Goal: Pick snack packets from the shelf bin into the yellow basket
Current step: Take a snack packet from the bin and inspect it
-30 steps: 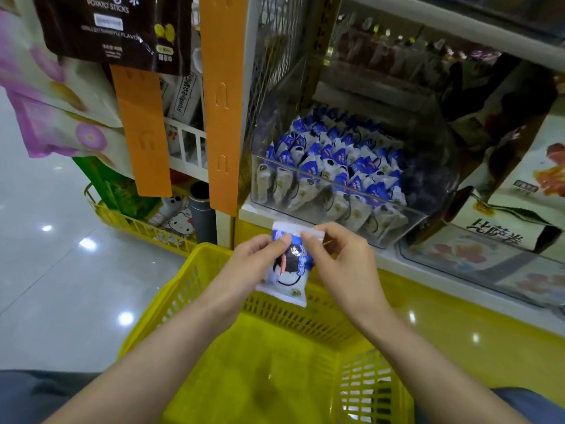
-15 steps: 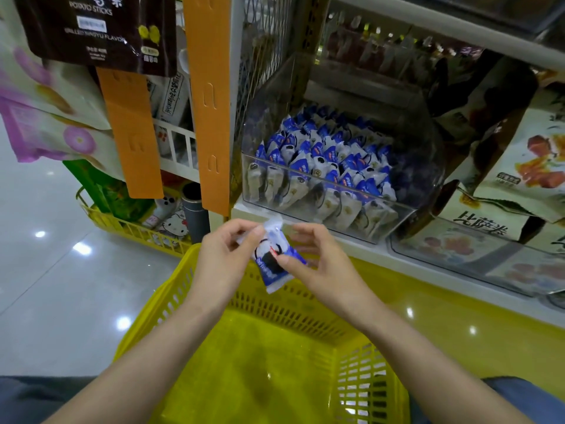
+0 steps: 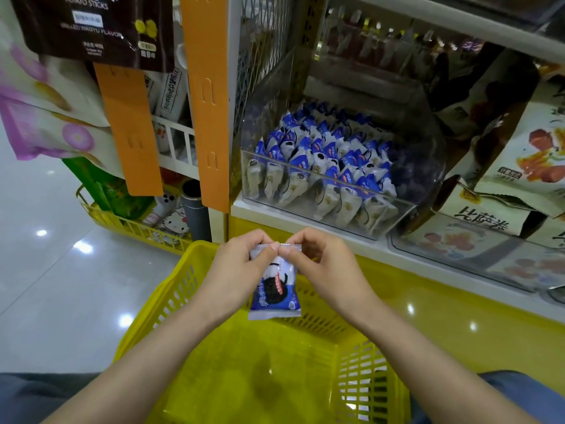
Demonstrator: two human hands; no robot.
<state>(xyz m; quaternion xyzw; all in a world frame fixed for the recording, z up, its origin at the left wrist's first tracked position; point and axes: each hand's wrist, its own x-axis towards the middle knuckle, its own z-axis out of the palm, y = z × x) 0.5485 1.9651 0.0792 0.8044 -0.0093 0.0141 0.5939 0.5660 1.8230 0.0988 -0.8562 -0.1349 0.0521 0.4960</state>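
Note:
A blue and white snack packet (image 3: 276,293) with a dark cookie picture hangs upright over the far rim of the yellow basket (image 3: 171,304). My left hand (image 3: 237,270) and my right hand (image 3: 330,267) both pinch its top seam, fingertips meeting in the middle. The basket's floor below looks bare. Behind the hands, a clear shelf bin (image 3: 360,221) holds several more of the same blue and white packets (image 3: 324,160).
Orange price strips (image 3: 204,96) hang left of the bin. Boxed snacks (image 3: 486,221) fill a clear tray to the right. A second yellow basket (image 3: 128,224) with goods stands on the glossy floor at left. Hanging bags (image 3: 91,29) crowd the upper left.
The packet was turned in my hands from tilted to upright, and both hands shifted their hold to its top seam. The view moved slightly closer to the shelf.

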